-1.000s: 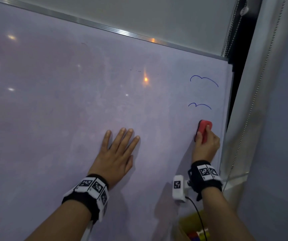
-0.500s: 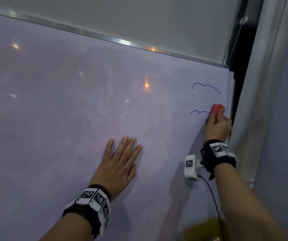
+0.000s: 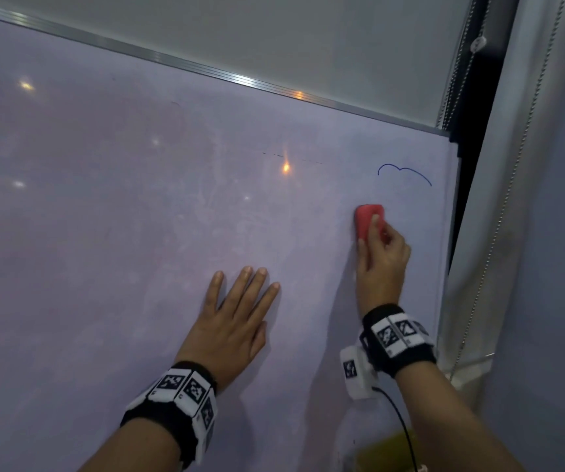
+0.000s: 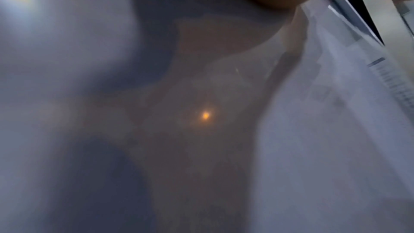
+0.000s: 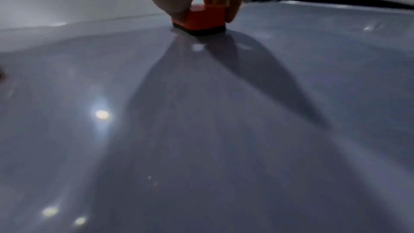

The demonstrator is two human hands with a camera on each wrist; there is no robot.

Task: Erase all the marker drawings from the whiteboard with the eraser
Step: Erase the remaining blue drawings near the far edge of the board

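Note:
The whiteboard (image 3: pixel 104 216) fills most of the head view. One blue bird-shaped marker line (image 3: pixel 404 172) is on it near the upper right corner. My right hand (image 3: pixel 378 247) grips a red eraser (image 3: pixel 367 219) and presses it on the board just below and left of that line. In the right wrist view the eraser (image 5: pixel 203 19) shows a dark felt base flat on the board, with my fingers (image 5: pixel 233 6) round it. My left hand (image 3: pixel 237 315) lies flat on the board, fingers straight and spread, to the left of the right hand.
A metal frame (image 3: pixel 226 78) runs along the board's top edge. Pale blinds with a bead chain (image 3: pixel 512 185) hang right of the board. Faint dashes of marker (image 3: pixel 291 158) sit near an orange light reflection. Something yellow (image 3: pixel 386 451) lies blurred below my right arm.
My right hand swept the eraser up to the lower blue bird line and then left across it; that line is gone. The left hand stayed flat on the board.

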